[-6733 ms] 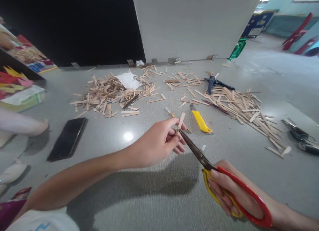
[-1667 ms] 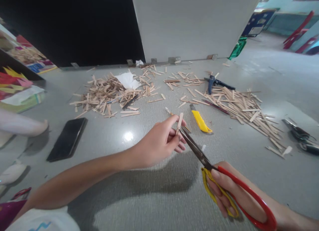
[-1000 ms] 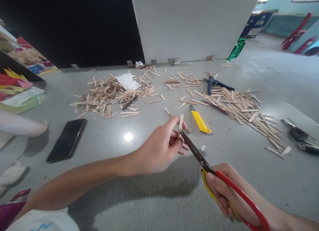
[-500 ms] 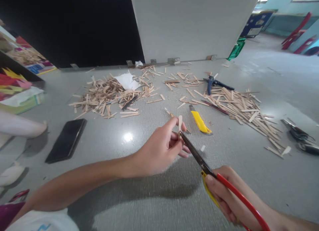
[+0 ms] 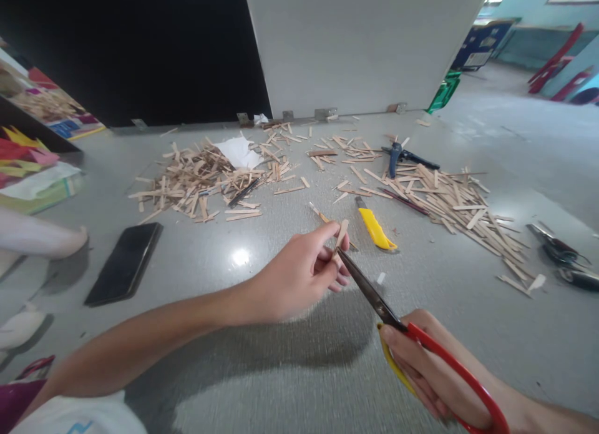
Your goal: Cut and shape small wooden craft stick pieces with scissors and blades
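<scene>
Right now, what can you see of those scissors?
The scissors have long dark metal blades and plastic-looking handle loops, one red, one yellow. The right hand holds them by the loops, blades slanting away to the left. The blades look almost shut, their tips meeting the wooden stick pinched in the left hand.

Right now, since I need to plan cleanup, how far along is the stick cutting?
Done: two piles of cut-looking pieces lie on the floor, left pile and right pile. In hand: the left hand pinches a stick, the right hand holds scissors with blades at its lower end. Left: this cut; how many whole sticks remain I cannot tell.
</scene>
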Demonstrator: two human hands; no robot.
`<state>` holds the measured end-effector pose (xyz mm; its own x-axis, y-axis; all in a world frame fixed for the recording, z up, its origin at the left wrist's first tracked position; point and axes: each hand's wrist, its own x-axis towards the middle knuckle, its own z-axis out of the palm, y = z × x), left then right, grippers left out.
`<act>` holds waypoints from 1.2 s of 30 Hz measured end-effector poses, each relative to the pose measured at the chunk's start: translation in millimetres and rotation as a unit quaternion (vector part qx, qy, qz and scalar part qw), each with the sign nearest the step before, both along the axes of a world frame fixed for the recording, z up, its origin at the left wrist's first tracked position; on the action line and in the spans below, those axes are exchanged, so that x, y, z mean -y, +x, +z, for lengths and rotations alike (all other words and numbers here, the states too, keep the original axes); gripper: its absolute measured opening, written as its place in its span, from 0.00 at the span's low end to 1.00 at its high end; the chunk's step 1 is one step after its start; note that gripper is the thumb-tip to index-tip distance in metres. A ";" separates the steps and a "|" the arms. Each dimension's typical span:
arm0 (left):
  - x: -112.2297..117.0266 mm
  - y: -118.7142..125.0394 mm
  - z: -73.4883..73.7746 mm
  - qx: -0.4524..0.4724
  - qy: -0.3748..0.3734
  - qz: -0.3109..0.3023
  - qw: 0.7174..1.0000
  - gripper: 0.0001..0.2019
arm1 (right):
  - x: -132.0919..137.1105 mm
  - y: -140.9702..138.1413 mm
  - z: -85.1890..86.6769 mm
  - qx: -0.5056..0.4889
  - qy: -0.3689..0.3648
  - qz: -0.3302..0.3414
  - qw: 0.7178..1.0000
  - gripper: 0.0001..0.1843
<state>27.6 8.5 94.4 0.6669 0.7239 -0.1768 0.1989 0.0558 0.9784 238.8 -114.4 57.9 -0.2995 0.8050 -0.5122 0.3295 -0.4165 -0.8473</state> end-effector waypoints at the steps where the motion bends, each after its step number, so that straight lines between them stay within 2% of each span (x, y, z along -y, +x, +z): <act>1: -0.2 -0.4 -0.4 0.000 0.006 -0.003 1.000 0.07 | -0.3 -0.3 0.0 0.001 -0.005 -0.005 1.000 0.45; 7: -2.2 -0.5 -2.4 -0.013 0.000 -0.001 1.000 0.08 | -2.9 0.1 0.2 -0.021 -0.022 0.000 1.000 0.45; 14: -3.5 1.7 2.5 0.021 -0.114 0.001 0.993 0.11 | -1.2 4.7 -4.7 0.029 -0.026 -0.001 0.999 0.39; 21: -5.7 0.3 2.1 0.040 -0.137 -0.003 0.990 0.10 | -4.1 1.3 1.6 0.020 -0.010 -0.002 1.000 0.38; 25: -4.5 -2.0 2.1 0.022 -0.112 -0.007 0.993 0.09 | -2.0 0.3 -3.2 0.032 -0.011 -0.021 0.999 0.38; 30: -1.4 -0.5 -0.1 -0.010 -0.036 0.001 0.999 0.07 | 3.5 3.5 -13.2 0.058 -0.031 -0.028 0.997 0.38; 36: -4.6 -1.8 -6.5 -0.069 0.055 -0.017 0.996 0.05 | -1.2 5.3 -4.8 0.006 -0.022 0.022 1.000 0.40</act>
<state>25.8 13.0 87.8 0.6667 0.7210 -0.1889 0.3310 -0.0593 0.9418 244.1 -113.2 53.1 -0.3268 0.7680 -0.5509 0.3583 -0.4387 -0.8241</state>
